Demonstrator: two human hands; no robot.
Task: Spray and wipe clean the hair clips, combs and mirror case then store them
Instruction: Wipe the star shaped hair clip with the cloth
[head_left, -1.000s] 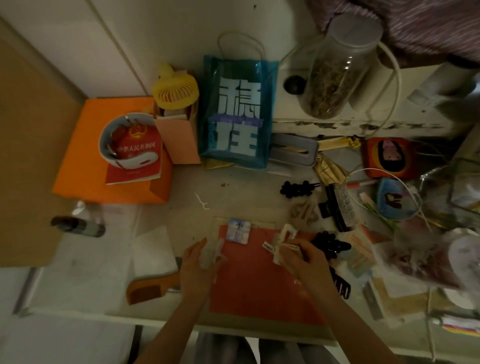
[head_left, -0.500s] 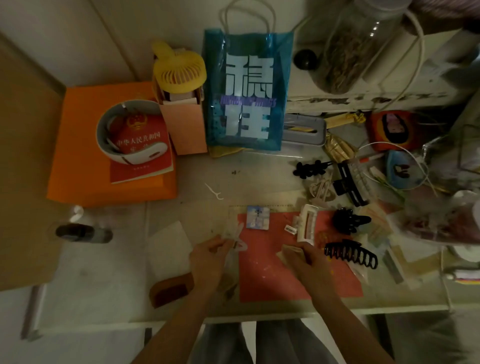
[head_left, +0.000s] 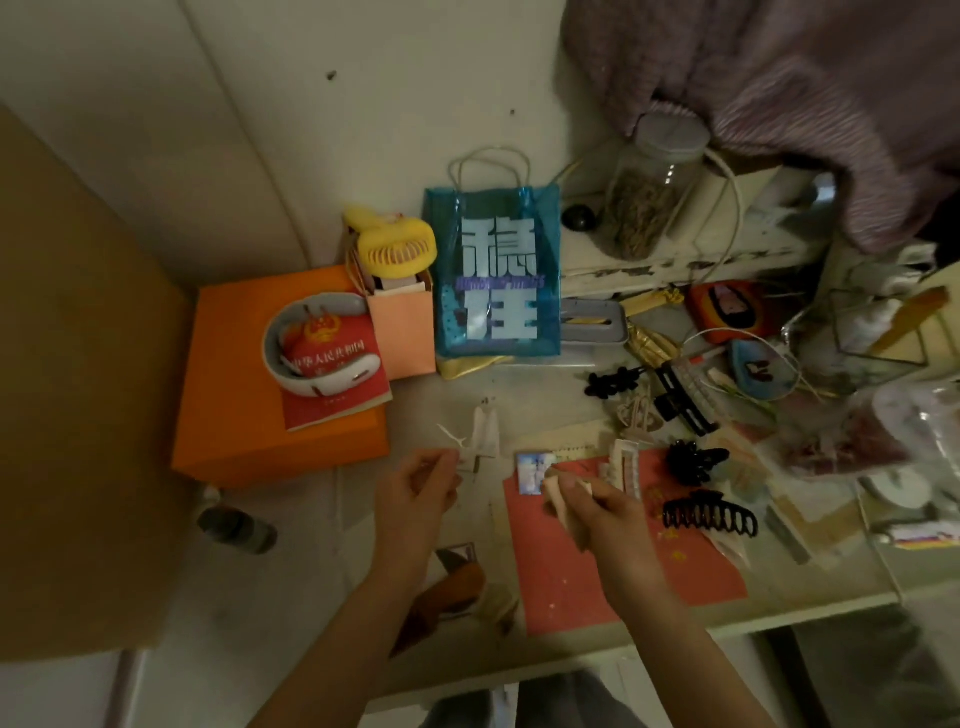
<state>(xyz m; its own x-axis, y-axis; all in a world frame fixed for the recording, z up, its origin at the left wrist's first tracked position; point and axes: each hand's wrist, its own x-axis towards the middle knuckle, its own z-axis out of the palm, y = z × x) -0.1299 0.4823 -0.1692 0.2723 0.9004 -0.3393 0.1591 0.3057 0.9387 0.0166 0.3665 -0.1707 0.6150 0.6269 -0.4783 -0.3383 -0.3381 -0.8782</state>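
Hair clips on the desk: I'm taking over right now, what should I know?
Left grip: pinches a pale clear clip above the desk.
Right grip: holds a folded wipe.
The white clip lies on the red mat, and the big black claw clip is at its right edge, with more clips behind.
The brown comb is by the left forearm. The spray bottle lies far left.
Done: cannot tell which are clean.
Left: wipe the rest and store everything. Nothing looks stored yet.
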